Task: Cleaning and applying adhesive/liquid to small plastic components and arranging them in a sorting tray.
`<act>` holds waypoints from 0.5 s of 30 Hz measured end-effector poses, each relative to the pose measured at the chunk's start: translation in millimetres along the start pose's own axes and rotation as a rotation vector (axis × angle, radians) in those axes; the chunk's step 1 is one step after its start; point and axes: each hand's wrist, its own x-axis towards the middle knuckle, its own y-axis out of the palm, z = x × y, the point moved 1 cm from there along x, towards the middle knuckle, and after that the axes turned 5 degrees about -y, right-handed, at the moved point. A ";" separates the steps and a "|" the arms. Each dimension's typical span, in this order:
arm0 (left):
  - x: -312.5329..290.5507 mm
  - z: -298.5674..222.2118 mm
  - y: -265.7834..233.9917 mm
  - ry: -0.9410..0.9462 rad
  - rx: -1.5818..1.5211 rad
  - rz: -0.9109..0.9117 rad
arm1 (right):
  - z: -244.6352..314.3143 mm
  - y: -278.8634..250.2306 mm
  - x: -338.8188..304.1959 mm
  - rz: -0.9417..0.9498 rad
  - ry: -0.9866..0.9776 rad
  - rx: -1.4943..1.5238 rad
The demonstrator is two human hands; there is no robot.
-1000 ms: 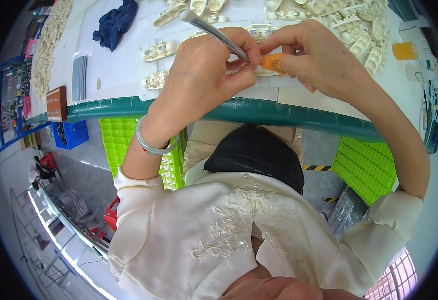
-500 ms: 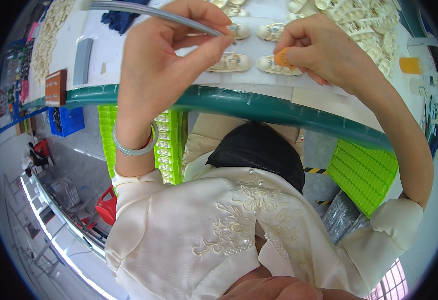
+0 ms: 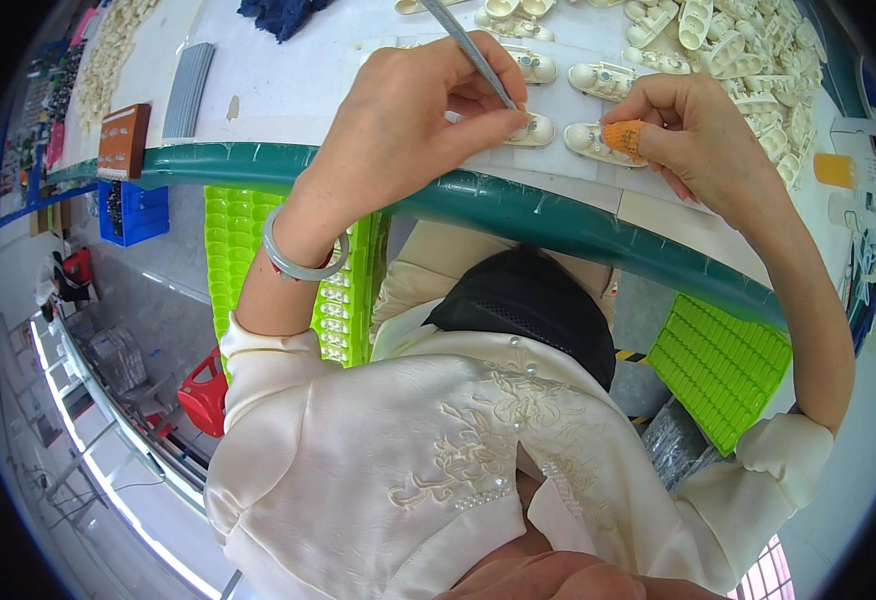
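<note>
The left hand (image 3: 408, 130) is gripping metal tweezers (image 3: 468, 50) over a cream moulded piece (image 3: 536, 130); the right hand (image 3: 693, 130) is pinching another cream piece (image 3: 593, 142) just right.

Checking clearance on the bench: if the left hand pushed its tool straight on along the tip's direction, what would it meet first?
Probably the cream plastic part right at the tip of the metal tool in the left hand. The tip looks to be on or just above it; depth is unclear.
</note>
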 end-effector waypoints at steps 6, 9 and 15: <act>2.9 -2.7 5.7 0.020 0.156 0.026 | 0.7 1.0 -0.7 -0.042 -0.059 -0.067; 1.9 -2.9 5.0 0.029 0.161 0.028 | 12.2 11.9 5.4 -0.006 -0.149 0.006; 3.0 -2.1 6.1 0.048 0.193 0.035 | 14.7 29.3 22.6 0.018 -0.129 0.083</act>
